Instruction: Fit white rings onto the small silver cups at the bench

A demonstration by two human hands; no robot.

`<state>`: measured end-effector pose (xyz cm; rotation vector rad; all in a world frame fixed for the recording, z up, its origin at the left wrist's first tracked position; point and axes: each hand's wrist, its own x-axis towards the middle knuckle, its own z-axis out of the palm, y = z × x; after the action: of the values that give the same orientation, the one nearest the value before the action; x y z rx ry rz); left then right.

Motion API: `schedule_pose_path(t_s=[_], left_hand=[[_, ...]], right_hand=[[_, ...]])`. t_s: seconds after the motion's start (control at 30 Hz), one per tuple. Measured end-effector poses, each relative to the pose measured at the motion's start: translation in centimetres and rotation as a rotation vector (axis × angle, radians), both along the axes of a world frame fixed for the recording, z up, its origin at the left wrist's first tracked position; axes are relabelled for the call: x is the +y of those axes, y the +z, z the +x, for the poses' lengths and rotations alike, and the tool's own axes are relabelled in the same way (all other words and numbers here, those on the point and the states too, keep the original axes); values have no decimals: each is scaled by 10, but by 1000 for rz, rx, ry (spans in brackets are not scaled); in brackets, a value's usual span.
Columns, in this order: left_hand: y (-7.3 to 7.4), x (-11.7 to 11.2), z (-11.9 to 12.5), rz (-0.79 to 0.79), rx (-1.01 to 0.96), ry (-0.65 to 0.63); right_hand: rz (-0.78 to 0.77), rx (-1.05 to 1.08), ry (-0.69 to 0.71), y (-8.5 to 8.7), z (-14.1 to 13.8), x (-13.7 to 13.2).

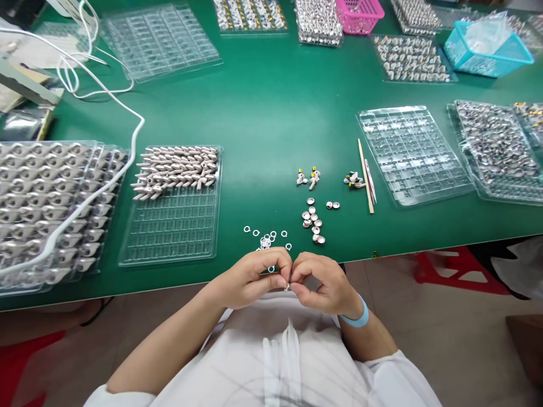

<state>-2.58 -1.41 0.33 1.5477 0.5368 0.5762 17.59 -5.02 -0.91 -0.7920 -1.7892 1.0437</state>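
Note:
At the table's front edge, my left hand (254, 277) and my right hand (324, 284) meet, thumbs and forefingers pinched together. Between the fingertips shows a small pale part (287, 287), mostly covered, its kind not clear. A pile of thin white rings (265, 242) lies just beyond my left hand, with several loose ones around it. Past my right hand are several round, cup-like earbud shells (316, 223). Further off sit small parts with yellow tips (314, 177) and another little cluster (354, 180).
Wooden stick (365, 176) and tweezers (370, 181) lie side by side at right, near a clear tray (418, 155). On the left, a tray (172, 237) is partly filled with earbud stems (178, 167). A white cable (138, 127) crosses filled trays. Baskets (487, 59) stand far right.

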Motion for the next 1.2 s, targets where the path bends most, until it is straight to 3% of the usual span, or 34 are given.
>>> schedule_pose_path(t_s=[0.33,0.77,1.2], left_hand=[[3,-2,-2,92,68,52],[0,-3,2,-36,6,159],[-6,1,4,42,-25,52]], right_hand=[[86,-28,-38,1,-4,0],[157,2,-118,-2,-5,-1],[74,-38,-60,-2,1,-6]])
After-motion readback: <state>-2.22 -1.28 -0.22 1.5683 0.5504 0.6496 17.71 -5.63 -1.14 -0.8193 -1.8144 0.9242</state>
